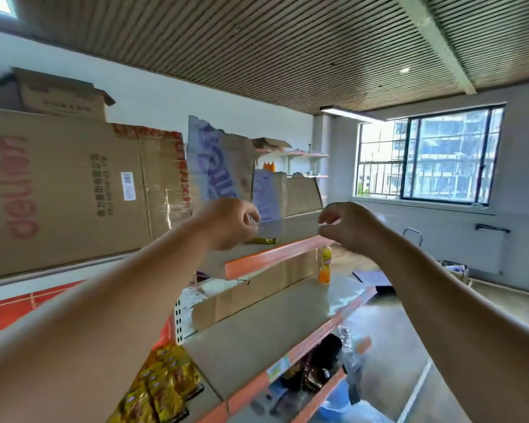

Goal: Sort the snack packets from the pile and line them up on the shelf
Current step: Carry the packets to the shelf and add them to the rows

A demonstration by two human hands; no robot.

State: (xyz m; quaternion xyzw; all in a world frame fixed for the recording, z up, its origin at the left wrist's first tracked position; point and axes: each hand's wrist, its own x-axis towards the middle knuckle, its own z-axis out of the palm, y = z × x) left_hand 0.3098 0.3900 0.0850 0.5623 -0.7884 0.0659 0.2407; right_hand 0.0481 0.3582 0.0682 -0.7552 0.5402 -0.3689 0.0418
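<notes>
Room: storeroom with a slatted ceiling, a window (425, 160) in the far wall and big cardboard boxes (64, 190) standing behind the shelf unit.
Top shelf (290, 228): grey board with an orange front edge; both arms reach up to it.
Snack packet (261, 240): one yellow packet lies flat on the top shelf, close to the front edge; one end shows from under the left hand.
Left hand (226, 222): fingers are curled down over the packet's end; I cannot tell whether they pinch it or only touch it.
Right hand (348, 227): near the left one, over the same shelf; fingers loosely bent, thumb apart from them, nothing in it.
Pile (162, 389): many yellow packets in a heap at the left end of the middle shelf (257, 325), well below the hands.
Risk: the packet lies near the edge, so a careless push could slide it off the front. It lies flat, so a row of upright packets may tip over. The shelf is high, so the person probably sees it badly and the row may come out crooked.
Around: an orange bottle (324, 264) stands on the middle shelf under the top shelf's edge; dark packets (318, 361) lie on a lower shelf.
In the way: the cardboard behind the top shelf limits how far back packets can go.
</notes>
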